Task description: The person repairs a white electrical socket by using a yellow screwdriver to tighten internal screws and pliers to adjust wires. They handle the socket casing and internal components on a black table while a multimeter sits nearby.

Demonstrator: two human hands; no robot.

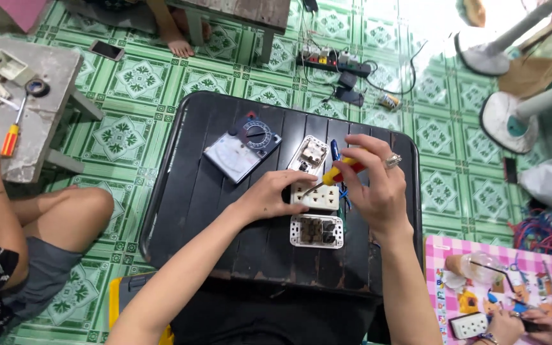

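Right hand (pixel 378 185), ring on one finger, grips a small screwdriver with a yellow and red handle (pixel 338 174), its tip angled down onto the white rectangular plastic socket plate (pixel 317 197). Left hand (pixel 269 195) lies on that plate's near end, fingers curled over it, pinning it to the black slatted counter (pixel 199 191). Just below both hands lies an open white socket housing with dark inner parts (pixel 316 230). Just above them, another opened white socket body (pixel 309 155). Further up-left of the left hand lies an analogue multimeter with a pale dial face (pixel 243 148).
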